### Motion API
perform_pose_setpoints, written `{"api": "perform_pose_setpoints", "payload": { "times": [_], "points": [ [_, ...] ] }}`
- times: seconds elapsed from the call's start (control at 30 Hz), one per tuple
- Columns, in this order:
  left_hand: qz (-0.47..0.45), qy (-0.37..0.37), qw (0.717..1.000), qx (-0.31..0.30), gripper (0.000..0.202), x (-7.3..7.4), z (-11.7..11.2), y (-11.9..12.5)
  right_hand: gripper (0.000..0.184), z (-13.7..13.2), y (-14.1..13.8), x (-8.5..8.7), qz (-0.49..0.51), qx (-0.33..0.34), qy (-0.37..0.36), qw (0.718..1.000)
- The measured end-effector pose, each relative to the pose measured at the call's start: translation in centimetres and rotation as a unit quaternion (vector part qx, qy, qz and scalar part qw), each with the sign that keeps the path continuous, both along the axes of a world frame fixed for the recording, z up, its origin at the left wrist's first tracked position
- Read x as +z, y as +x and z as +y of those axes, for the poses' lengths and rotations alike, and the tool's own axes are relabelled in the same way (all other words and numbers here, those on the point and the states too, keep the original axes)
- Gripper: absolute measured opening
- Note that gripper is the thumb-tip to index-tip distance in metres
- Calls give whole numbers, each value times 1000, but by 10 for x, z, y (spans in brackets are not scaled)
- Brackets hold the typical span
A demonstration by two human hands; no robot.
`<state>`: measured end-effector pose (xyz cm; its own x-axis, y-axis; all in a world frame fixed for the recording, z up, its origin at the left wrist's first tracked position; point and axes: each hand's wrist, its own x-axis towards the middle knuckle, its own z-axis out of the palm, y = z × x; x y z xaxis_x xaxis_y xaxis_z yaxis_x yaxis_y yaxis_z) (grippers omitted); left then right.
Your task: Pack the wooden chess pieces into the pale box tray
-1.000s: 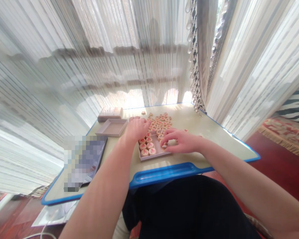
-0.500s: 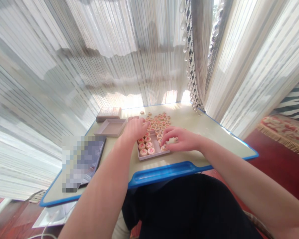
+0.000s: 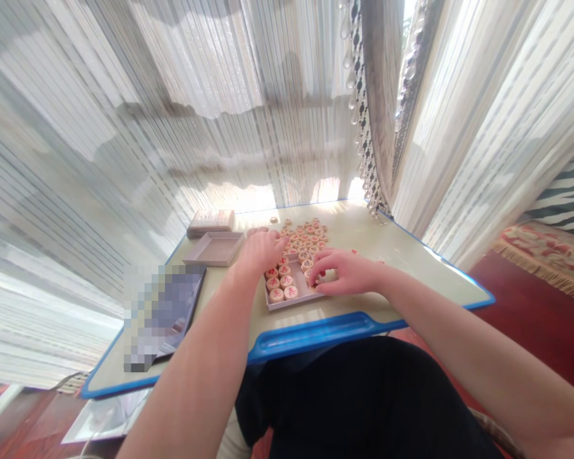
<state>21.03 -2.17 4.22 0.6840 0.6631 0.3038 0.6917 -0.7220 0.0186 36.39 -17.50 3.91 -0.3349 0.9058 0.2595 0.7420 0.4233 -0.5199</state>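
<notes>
A shallow open box (image 3: 297, 278) sits on the table in front of me. Along its left side run two columns of round Chinese chess pieces (image 3: 291, 292) with red characters. Dark-lettered pieces (image 3: 307, 264) line its right side. My right hand (image 3: 342, 271) is at the near right corner, its curled fingertips on a chess piece there, mostly hidden by the fingers. My left hand (image 3: 262, 252) hovers or rests by the box's far left corner, fingers loosely extended and apart. Beyond the box lies a cluster of loose chess pieces (image 3: 310, 237).
An empty box lid or tray (image 3: 216, 247) is at the left, with a closed case (image 3: 211, 220) behind it. A dark tablet-like object (image 3: 184, 312), partly blurred out, lies nearer. The table has a blue rim (image 3: 316, 333); striped curtains (image 3: 268, 127) hang behind.
My right fingers have closed in lower over the chess piece at the box's near right corner, covering more of it. My left hand stays by the far left corner.
</notes>
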Motion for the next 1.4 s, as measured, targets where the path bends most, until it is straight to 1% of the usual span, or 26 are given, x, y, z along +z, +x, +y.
{"api": "perform_pose_setpoints", "payload": {
  "times": [0.17,0.33,0.57,0.7,0.87,0.93,1.0,1.13,1.23,1.3,1.4],
  "points": [
    [4,1,1000,-13,42,1,-1,0,13,-1,1,1,11,-4,1,1000],
    [-15,-14,1000,9,44,-1,-1,0,13,-1,1,0,0,-8,-3,1000],
    [-12,-22,1000,14,43,0,-2,0,12,0,2,1,-8,0,-21,1000],
    [-4,-13,1000,0,43,1,-3,0,12,0,1,2,-3,2,-15,1000],
    [-22,-25,999,2,39,3,-3,1,14,-1,2,3,16,-12,2,1000],
    [-44,-39,998,4,36,4,0,1,13,0,3,3,24,-13,10,1000],
    [-97,-61,993,12,34,4,5,0,13,1,4,2,33,-18,20,999],
    [-220,-104,970,22,45,4,19,-6,15,3,6,0,48,-38,39,997],
    [-260,-111,959,35,45,4,24,-9,15,6,8,-3,47,-62,47,996],
    [-237,-98,965,46,42,4,23,-10,14,10,10,-6,38,-82,56,994],
    [-151,-79,983,67,41,3,20,-10,14,15,15,-11,-2,-110,89,990]
  ]
}}
